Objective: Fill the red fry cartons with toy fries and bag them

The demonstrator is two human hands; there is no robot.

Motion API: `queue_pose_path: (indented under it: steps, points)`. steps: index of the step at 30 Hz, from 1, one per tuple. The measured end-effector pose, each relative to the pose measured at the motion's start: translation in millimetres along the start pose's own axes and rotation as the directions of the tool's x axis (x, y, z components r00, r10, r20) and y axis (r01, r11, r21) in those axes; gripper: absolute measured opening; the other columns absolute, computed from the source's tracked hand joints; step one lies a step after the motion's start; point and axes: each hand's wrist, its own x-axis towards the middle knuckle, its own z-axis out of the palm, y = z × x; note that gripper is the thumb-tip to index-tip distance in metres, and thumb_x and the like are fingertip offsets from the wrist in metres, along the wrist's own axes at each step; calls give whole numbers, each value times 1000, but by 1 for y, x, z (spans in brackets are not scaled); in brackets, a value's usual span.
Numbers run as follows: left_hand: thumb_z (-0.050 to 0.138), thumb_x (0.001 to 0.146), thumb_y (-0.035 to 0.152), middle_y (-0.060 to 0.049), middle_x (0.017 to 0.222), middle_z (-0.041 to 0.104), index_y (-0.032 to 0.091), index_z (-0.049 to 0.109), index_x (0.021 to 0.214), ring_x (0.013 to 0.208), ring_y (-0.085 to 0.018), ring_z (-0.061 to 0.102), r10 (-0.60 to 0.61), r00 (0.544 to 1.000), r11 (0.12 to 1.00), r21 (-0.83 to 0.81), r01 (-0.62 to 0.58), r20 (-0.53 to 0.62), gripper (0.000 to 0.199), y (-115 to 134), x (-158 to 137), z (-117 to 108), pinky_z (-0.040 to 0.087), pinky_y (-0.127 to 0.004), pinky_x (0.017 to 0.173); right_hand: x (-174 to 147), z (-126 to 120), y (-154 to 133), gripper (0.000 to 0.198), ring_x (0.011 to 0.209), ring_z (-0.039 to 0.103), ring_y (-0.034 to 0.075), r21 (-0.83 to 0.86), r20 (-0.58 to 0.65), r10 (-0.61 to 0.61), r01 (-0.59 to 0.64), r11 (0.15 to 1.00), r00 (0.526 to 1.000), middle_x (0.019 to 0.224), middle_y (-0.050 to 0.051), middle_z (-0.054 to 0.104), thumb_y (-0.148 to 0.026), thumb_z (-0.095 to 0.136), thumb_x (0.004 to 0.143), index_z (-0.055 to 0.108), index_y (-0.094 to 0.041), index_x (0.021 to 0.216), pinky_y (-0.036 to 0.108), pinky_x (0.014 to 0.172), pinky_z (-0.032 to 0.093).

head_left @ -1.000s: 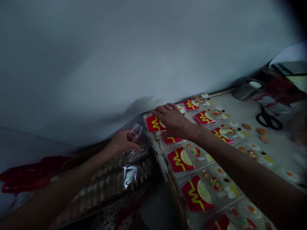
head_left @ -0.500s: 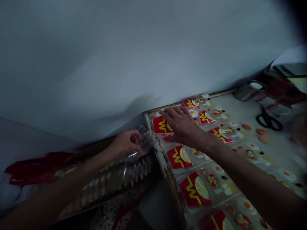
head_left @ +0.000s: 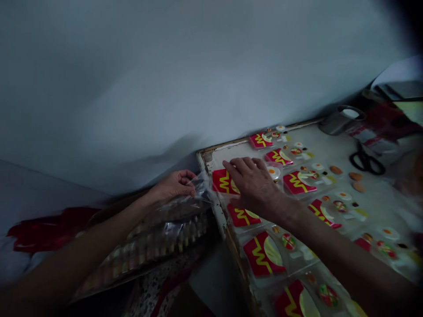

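Note:
Past the table's left edge, my left hand (head_left: 175, 185) pinches the end of a clear plastic bag (head_left: 202, 187). The bag runs over the edge toward a red pouch-shaped piece with a yellow zigzag (head_left: 222, 181). My right hand (head_left: 253, 180) lies over that piece, palm down with fingers spread, hiding part of it. A small fried-egg piece (head_left: 274, 172) shows under clear plastic beside its fingers. Below, more red zigzag pieces (head_left: 263, 255) lie in clear bags in rows, with small toy-like food pieces alongside.
Black-handled scissors (head_left: 367, 163), brown oval pieces (head_left: 355, 176) and a metal cup (head_left: 342, 119) are on the table's right side. An open box (head_left: 142, 251) of packed small items stands below left, near red cloth (head_left: 54, 229). A wall rises behind.
My left hand has shifted slightly up and left, drawing the bag's end out. My right hand has moved a little down and right with the bagged red piece under it, uncovering the table's corner.

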Motion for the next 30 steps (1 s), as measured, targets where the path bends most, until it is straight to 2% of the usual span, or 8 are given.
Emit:
queue_pose_path:
  steps: [8, 13, 16, 20, 22, 25, 28, 30]
  points:
    - [88, 54, 22, 5, 65, 67, 18, 64, 104, 53, -10, 57, -62, 981, 991, 124, 39, 186, 56, 1, -1, 29, 43, -21, 54, -39, -14, 7, 88, 116, 55, 32, 257, 209, -234, 177, 950, 949, 130, 15, 60, -38, 90, 62, 54, -14, 138, 46, 101, 41]
    - [84, 63, 33, 3, 68, 68, 17, 71, 99, 58, -11, 57, -1, 936, 951, 289, -108, 352, 41, 32, 1, 48, 43, -23, 58, -60, -18, 3, 88, 120, 52, 35, 170, 136, -153, 129, 977, 979, 134, 18, 58, -35, 85, 66, 49, -11, 142, 49, 101, 39]
    - [78, 73, 39, 2, 66, 65, 17, 73, 85, 58, -12, 54, 23, 848, 832, 459, -310, 530, 25, 78, 9, 65, 38, -22, 56, -79, -27, -2, 96, 123, 49, 37, 98, 54, -75, 69, 993, 996, 137, 21, 57, -28, 80, 71, 34, -9, 153, 52, 104, 35]
    - [69, 83, 40, 1, 71, 69, 19, 76, 89, 64, -14, 57, -37, 651, 542, 562, -624, 758, 22, 140, 26, 105, 40, -23, 60, -110, -36, -9, 99, 119, 51, 36, 104, -18, 129, -127, 986, 991, 133, 18, 60, -39, 77, 76, 27, -16, 158, 51, 100, 38]
    - [69, 83, 32, -2, 88, 74, 21, 76, 101, 79, -18, 63, 132, 634, 323, 572, -754, 762, 22, 149, 28, 131, 45, -25, 72, -124, -33, -12, 96, 116, 53, 37, 84, -8, 335, -333, 939, 942, 128, 18, 61, -49, 79, 72, 37, -16, 152, 50, 96, 41]
    - [67, 84, 23, -12, 118, 71, 18, 70, 116, 109, -25, 63, 521, 626, 40, 716, -697, 580, 33, 123, 17, 168, 47, -34, 94, -135, -17, -16, 91, 114, 55, 38, 86, 35, 617, -617, 782, 786, 125, 20, 61, -61, 79, 68, 51, -13, 140, 48, 92, 44]
    - [67, 82, 27, -14, 126, 68, 16, 66, 123, 118, -27, 61, 618, 651, 52, 803, -594, 441, 43, 70, 6, 191, 47, -37, 103, -138, 2, -19, 81, 115, 56, 36, 106, 84, 741, -745, 658, 666, 124, 19, 62, -59, 76, 74, 54, -12, 135, 44, 92, 46]
    - [70, 79, 31, -13, 127, 67, 15, 63, 127, 119, -27, 61, 621, 684, 110, 821, -561, 384, 51, 40, 5, 197, 48, -36, 104, -144, 11, -23, 88, 119, 55, 37, 83, 99, 762, -769, 634, 639, 128, 21, 61, -55, 78, 74, 47, -9, 142, 45, 95, 45]
